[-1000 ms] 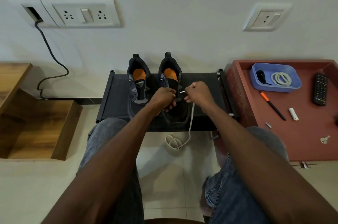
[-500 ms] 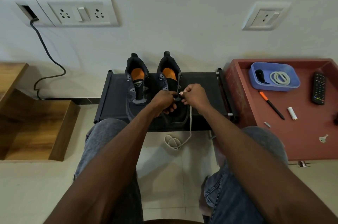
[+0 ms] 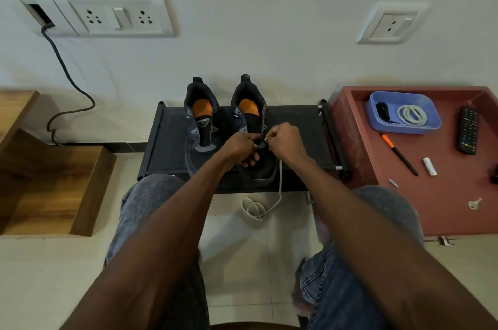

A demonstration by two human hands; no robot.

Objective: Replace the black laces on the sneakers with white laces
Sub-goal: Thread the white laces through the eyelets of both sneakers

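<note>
Two dark sneakers with orange insoles stand on a black rack [image 3: 167,141]: the left sneaker [image 3: 200,124] and the right sneaker [image 3: 249,111]. My left hand [image 3: 241,147] grips the right sneaker's eyelet flap. My right hand [image 3: 284,141] pinches the tip of a white lace [image 3: 280,184] right at that flap. The lace hangs down from my right hand and coils on the floor below the rack. The front of the right sneaker is hidden under my hands.
A red table [image 3: 444,208] at the right carries a blue tray [image 3: 404,127] with a coiled white lace [image 3: 412,115] and a dark item, a remote [image 3: 468,130], a pen [image 3: 398,151], a small white tube and a key. Wooden steps [image 3: 48,181] stand at the left. A cable [image 3: 67,81] hangs from the wall.
Both hands have stayed together at the right sneaker, and my right hand has brought the lace tip closer to the eyelet flap. The camera view shifted slightly.
</note>
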